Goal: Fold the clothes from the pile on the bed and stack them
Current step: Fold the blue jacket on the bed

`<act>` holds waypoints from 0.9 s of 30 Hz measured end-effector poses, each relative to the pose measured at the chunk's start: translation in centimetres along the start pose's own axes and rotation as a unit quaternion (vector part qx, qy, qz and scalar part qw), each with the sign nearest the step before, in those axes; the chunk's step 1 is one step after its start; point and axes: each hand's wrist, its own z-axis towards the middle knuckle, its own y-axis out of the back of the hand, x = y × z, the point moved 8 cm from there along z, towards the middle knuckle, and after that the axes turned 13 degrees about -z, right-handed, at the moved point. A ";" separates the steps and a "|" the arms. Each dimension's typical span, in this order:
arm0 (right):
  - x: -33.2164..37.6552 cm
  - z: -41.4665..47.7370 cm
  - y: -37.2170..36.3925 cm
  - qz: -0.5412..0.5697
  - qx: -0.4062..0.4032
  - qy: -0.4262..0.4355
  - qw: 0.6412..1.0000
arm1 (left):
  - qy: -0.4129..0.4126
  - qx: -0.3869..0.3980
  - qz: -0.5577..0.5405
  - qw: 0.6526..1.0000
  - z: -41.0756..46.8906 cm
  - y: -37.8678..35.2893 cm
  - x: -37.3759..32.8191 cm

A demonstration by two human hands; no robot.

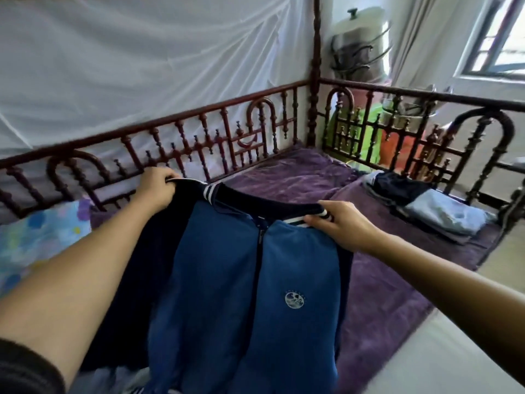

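Observation:
A blue zip jacket (227,280) with navy sleeves, a striped collar and a round white chest logo hangs in front of me over the bed. My left hand (157,189) grips its left shoulder near the collar. My right hand (338,223) pinches the right shoulder at the striped trim. The jacket faces me, zipped up, its lower hem out of view. A stack of folded clothes (426,206), dark and light blue pieces, lies on the purple bedspread (298,177) at the far right.
A carved dark wooden railing (227,132) runs round the bed, with a white mosquito net (142,66) behind it. A pastel floral pillow (37,237) lies at the left. Green and orange items (375,137) stand beyond the footboard; a window (497,38) is upper right.

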 end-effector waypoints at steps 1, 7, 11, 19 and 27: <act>-2.6 -0.2 -0.3 -0.001 0.005 -0.019 1.000 | 0.009 0.003 -0.009 1.000 0.9 -2.7 -0.5; -20.4 0.6 -1.5 0.010 0.011 -0.116 0.993 | 0.021 0.041 -0.027 0.999 7.2 -20.5 -5.4; -34.3 3.0 -2.4 -0.001 0.006 -0.185 0.983 | 0.048 0.069 -0.021 0.996 11.6 -34.1 -8.1; -59.7 5.0 -3.8 -0.037 0.066 -0.342 0.937 | 0.086 0.155 -0.041 0.983 16.8 -59.6 -15.6; -74.9 6.0 -6.4 -0.075 0.114 -0.442 0.887 | 0.143 0.185 -0.081 0.969 19.5 -72.8 -16.0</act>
